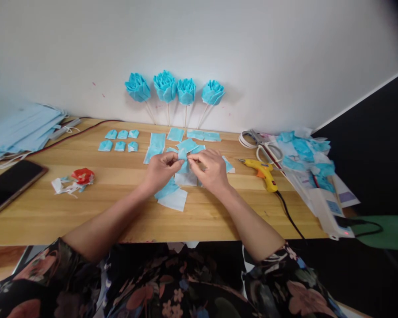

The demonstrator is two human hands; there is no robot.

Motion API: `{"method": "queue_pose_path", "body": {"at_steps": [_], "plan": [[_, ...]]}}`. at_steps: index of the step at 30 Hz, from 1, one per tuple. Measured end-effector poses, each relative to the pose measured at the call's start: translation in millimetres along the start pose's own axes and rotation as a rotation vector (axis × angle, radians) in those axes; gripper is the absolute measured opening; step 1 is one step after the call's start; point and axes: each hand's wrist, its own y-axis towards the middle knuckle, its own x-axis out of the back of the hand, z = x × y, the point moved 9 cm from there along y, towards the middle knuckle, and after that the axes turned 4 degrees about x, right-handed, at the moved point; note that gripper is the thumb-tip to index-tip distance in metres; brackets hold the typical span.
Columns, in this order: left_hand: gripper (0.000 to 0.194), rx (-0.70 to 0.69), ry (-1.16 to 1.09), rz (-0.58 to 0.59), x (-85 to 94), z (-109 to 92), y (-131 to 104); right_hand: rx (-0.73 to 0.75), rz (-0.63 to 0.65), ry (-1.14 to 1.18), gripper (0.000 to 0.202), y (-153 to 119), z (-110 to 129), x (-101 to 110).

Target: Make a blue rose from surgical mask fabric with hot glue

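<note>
Between my two hands, above the middle of the wooden table, is a small piece of blue fabric point(182, 154). My left hand point(163, 170) pinches its left side between thumb and forefinger. On the other side my right hand point(209, 170) has its fingertips closed at the fabric's right edge. Cut blue and white fabric pieces point(173, 198) lie under and around both hands. Further off, several rectangular blue pieces point(157, 143) rest flat. Several small folded blue petals point(120, 146) sit in two rows to the left.
Several blue fabric flowers point(186, 91) on sticks lean against the wall. Face masks point(23, 128), a phone point(11, 183) and red scraps point(83, 175) are at left. At right lie scissors point(260, 143), a yellow glue gun point(262, 172), blue scraps point(301, 150) and a white power strip point(330, 214).
</note>
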Motion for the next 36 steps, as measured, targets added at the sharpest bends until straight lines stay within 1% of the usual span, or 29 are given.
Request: {"method": "queue_pose_path", "body": {"at_steps": [4, 6, 9, 15, 18, 21, 24, 29, 32, 36], "plan": [[0.035, 0.026, -0.050, 0.004, 0.0, 4, 1, -0.006, -0.020, 0.007, 0.017, 0, -1, 2], [0.032, 0.058, -0.089, 0.018, -1.0, 8, 2, -0.040, -0.025, 0.031, 0.017, 1, -4, 2], [0.031, 0.102, -0.140, 0.039, -2.5, 12, 3, -0.124, -0.028, 0.111, 0.015, 1, -11, 1], [0.030, 0.166, -0.236, 0.061, -4.6, 14, 3, -0.320, -0.011, 0.382, 0.012, -1, -26, -5], [0.030, 0.193, -0.266, 0.069, -5.7, 16, 3, -0.383, 0.007, 0.470, 0.013, -2, -31, -8], [0.029, 0.217, -0.287, 0.084, -7.0, 19, 3, -0.408, 0.028, 0.509, 0.013, -2, -35, -11], [0.028, 0.221, -0.277, 0.089, -6.1, 23, 5, -0.416, 0.030, 0.496, 0.014, -2, -41, -11], [0.022, 0.209, -0.248, 0.066, -1.1, 27, 7, -0.387, -0.010, 0.454, 0.013, 0, -49, -5], [0.019, 0.218, -0.284, 0.056, -0.3, 29, 8, -0.429, -0.005, 0.510, 0.014, -1, -53, -7], [0.018, 0.233, -0.343, 0.069, -2.5, 30, 8, -0.502, -0.011, 0.656, 0.015, -4, -59, -14]]}}
